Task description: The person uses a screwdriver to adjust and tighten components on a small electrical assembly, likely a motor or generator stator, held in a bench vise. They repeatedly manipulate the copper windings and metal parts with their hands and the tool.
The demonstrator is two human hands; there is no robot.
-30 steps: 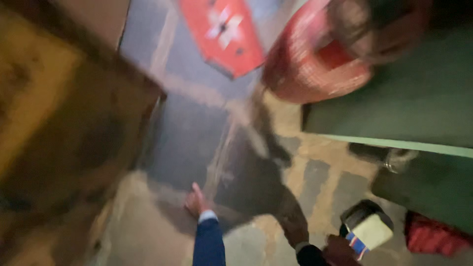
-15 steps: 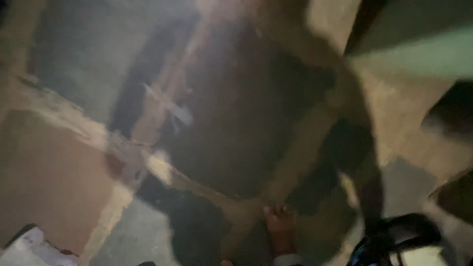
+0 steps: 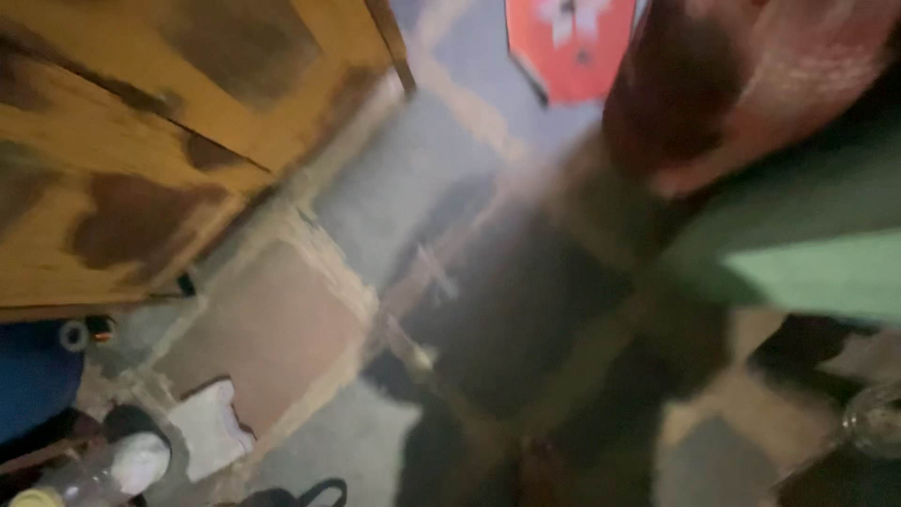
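Observation:
The view is heavily blurred by motion. At the bottom centre, over the dark shadowed floor, a faint reddish patch (image 3: 540, 465) looks like one of my hands, probably the left; its fingers cannot be made out. My right hand is out of the frame. Nothing can be seen held. The floor (image 3: 282, 329) is made of grey and brownish stone tiles with pale joints.
A stained wooden cabinet (image 3: 141, 141) fills the upper left. A red panel with a white pattern (image 3: 572, 42) and a red round container (image 3: 751, 84) sit at the top, with a green surface (image 3: 807, 253) on the right. A white cloth (image 3: 211, 427), a clear bottle (image 3: 113, 469) and a blue object (image 3: 33, 376) lie lower left.
The camera has swung across the floor. The wooden cabinet and red panel are back in view. The dark object by my right hand has left the frame.

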